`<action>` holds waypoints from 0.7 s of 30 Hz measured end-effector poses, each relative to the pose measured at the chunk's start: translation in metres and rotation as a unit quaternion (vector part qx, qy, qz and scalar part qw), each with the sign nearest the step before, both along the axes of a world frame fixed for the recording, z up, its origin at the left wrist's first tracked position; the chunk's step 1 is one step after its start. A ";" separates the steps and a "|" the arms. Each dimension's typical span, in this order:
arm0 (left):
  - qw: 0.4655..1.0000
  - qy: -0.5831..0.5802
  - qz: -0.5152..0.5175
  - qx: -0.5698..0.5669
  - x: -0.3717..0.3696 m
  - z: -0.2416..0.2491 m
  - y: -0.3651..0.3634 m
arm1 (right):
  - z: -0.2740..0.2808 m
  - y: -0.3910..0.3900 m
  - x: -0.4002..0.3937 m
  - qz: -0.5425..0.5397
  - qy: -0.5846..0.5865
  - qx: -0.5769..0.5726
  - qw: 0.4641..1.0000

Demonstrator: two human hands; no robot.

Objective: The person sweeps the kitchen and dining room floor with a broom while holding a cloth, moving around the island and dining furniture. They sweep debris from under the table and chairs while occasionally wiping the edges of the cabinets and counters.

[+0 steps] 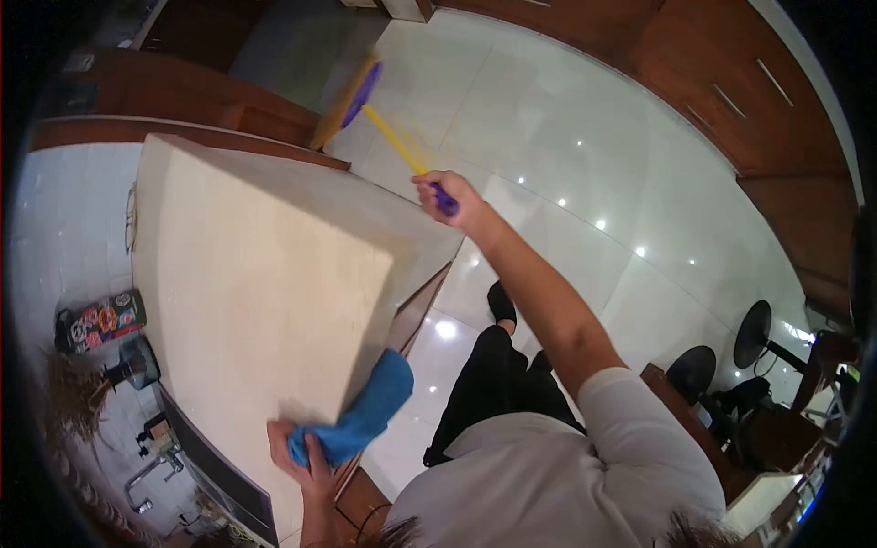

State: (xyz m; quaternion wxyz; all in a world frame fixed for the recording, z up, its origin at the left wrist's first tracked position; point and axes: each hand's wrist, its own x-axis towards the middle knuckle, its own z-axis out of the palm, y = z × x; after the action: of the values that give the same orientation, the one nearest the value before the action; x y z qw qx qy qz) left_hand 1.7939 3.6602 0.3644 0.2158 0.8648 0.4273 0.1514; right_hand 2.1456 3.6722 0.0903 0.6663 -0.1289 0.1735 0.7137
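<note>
My right hand [454,198] is closed around the purple grip of a brush [395,139] with a yellow handle. The brush is held out over the floor, its purple head and blurred yellowish-brown edge pointing away from me beside the far end of the counter. Down at the counter's near corner, my left hand [305,463] grips a bunched blue cloth [370,408]. Thumb and fingers press into one end of the cloth, and its other end hangs over the counter's edge. Pale and smooth, the counter top [260,265] stretches away from that hand.
Along the left of the counter are a sink faucet [153,475], a dark glass jar [137,363] with dried stems and a patterned box [102,321]. Glossy tiles [548,137] cover the floor. Wooden cabinets [713,73] line the far right; stools [692,370] stand at right.
</note>
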 end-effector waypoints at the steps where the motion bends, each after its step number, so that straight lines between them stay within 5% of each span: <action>1: 1.000 0.015 -0.009 -0.006 -0.002 -0.001 0.003 | -0.016 0.025 -0.004 0.000 0.005 -0.004 1.000; 5: 0.997 -0.042 0.030 0.061 -0.065 -0.039 0.006 | -0.093 0.046 -0.013 0.009 -0.061 -0.114 0.992; 8: 0.990 -0.087 0.113 0.003 -0.148 -0.055 0.005 | -0.156 -0.036 -0.020 0.027 -0.089 -0.138 0.986; 9: 0.985 -0.068 0.119 -0.107 -0.149 -0.047 0.002 | -0.156 -0.084 -0.023 -0.014 -0.100 -0.188 0.977; 11: 0.966 -0.053 0.127 -0.218 -0.172 -0.052 -0.002 | -0.125 -0.193 -0.020 0.018 -0.148 -0.269 0.951; 17: 0.994 0.041 -0.066 -0.072 -0.032 -0.004 0.012 | 0.011 -0.441 0.020 0.099 -0.190 -0.499 0.840; 21: 0.991 0.005 0.037 -0.132 -0.023 -0.003 0.006 | 0.032 -0.509 0.042 0.066 -0.210 -0.646 0.731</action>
State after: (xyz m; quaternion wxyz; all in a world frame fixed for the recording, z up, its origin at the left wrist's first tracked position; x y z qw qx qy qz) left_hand 1.7704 3.6666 0.3611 0.3206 0.8132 0.4759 0.0972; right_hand 2.1878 3.1631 0.1228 0.3931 -0.6859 0.4396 0.4264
